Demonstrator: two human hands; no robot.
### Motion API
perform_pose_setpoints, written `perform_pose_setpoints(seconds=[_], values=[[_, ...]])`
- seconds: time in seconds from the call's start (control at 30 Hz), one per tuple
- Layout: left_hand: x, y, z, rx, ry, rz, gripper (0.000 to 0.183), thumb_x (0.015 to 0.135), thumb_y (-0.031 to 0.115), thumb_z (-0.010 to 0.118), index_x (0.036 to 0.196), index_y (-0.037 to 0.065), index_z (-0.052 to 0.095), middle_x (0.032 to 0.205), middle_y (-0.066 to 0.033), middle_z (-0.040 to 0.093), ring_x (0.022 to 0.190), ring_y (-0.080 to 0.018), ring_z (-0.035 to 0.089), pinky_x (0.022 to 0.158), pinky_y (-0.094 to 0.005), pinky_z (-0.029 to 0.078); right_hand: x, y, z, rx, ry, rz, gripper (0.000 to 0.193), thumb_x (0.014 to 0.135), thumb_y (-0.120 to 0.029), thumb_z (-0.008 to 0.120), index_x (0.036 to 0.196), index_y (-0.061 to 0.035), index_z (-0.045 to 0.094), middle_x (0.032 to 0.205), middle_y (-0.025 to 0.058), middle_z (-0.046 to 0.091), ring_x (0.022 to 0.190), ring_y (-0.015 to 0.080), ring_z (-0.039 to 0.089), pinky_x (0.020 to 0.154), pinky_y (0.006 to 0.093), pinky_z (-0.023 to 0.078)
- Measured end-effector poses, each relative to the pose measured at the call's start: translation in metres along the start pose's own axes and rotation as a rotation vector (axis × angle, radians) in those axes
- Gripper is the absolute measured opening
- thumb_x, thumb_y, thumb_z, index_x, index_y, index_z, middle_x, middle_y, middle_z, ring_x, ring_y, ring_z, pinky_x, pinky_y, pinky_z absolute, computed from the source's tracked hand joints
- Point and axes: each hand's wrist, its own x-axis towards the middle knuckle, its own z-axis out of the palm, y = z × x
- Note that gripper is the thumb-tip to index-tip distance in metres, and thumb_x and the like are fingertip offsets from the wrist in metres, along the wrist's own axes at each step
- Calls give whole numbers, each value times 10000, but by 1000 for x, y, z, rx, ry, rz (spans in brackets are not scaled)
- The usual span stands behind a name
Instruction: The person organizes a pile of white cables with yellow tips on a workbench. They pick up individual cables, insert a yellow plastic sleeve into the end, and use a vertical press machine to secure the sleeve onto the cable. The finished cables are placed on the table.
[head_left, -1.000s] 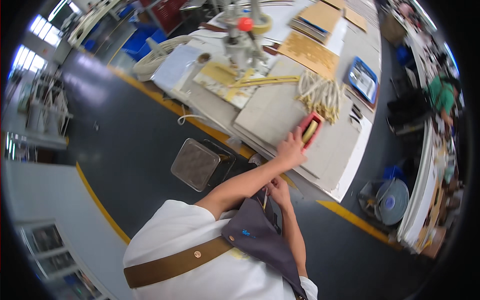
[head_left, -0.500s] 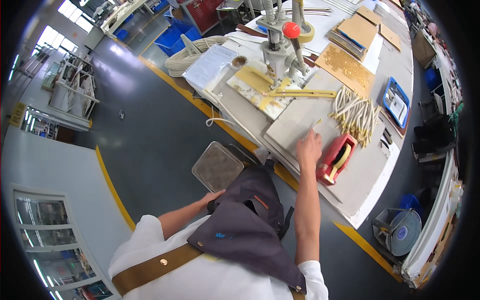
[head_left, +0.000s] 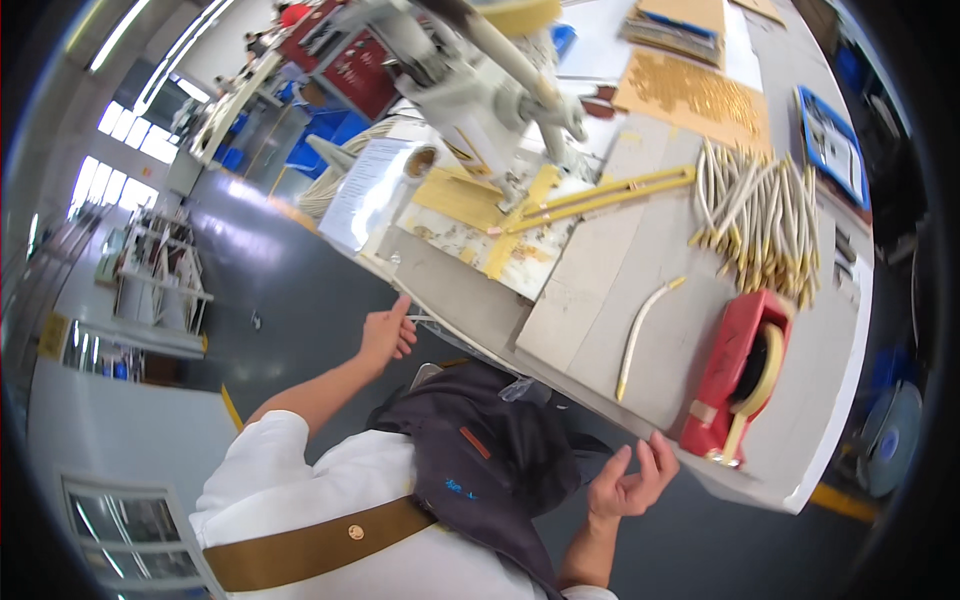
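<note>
My right hand is open, fingers spread and slightly bent, at the near table edge beside a red tape dispenser with a yellowish roll. Nothing is in it. My left hand is also empty and open, thumb raised, beside the table's left edge and a thin white cable. A single short white cord with yellow-wrapped ends lies curved on the grey board. Farther right rests a pile of similar cords. Long yellow strips reach from the base of a hand press.
A brown board with small gold pieces lies behind the cords. At the far right is a blue tray. A sheet in a clear sleeve sits at the left edge. A fan stands on the floor to the right.
My right hand has drawn back from the cord to the table edge. My left hand has left the stool and moved forward to the table's left side. The view has come closer to the table.
</note>
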Motion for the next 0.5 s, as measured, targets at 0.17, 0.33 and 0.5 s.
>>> perform_pose_setpoints(seconds=[0.17,0.33,0.5], values=[[54,2,4,-91,-261,-66,368,961,366,633,988,0,656,854,-119,711,639,-179,667,529,-282,520,-50,3,32,100,100,-94,282,773,92,624,1042,14,650,888,168,677,738,295,624,679,361,526],[50,-13,-44,-505,-423,94,263,996,242,585,1070,-4,644,912,-137,721,736,-228,711,625,-320,585,-81,-51,130,-29,113,115,147,789,79,638,910,21,700,815,149,702,683,254,677,621,291,537],[127,-2,-166,-950,-339,581,292,1043,267,533,1148,8,620,1048,-118,692,921,-181,691,746,-287,591,-119,-121,198,24,9,342,172,830,66,655,975,-4,716,881,88,712,689,116,674,583,242,527]])
